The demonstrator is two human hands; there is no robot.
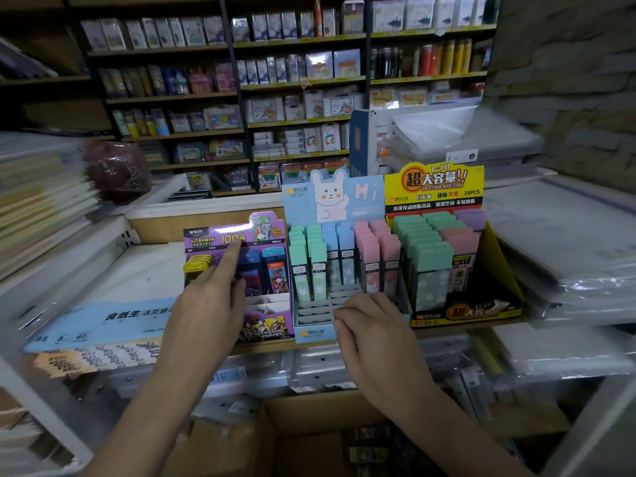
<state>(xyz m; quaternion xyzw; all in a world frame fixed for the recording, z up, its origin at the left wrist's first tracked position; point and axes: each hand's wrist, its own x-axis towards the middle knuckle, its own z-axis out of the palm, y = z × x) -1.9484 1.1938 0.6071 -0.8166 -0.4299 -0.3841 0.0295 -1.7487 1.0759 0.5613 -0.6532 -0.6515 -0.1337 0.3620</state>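
Three display boxes of pencil-lead cases stand side by side on a shelf. The purple box (265, 235) is on the left, the light blue rabbit box (332, 197) in the middle, the yellow box (437, 187) on the right. My left hand (210, 297) reaches into the purple box, index finger stretched out over its cases, other fingers straight over the dark blue cases (253, 270). My right hand (371, 325) lies at the front of the blue box, fingers bent over its empty front slots (313, 309). Neither hand visibly holds anything.
A blue-labelled paper pack (103, 321) lies left of the boxes. Wrapped paper stacks (568, 242) sit on the right, notebooks (38, 201) on the left. An open cardboard carton (309, 438) stands below the shelf. Stocked shelves (296, 98) fill the background.
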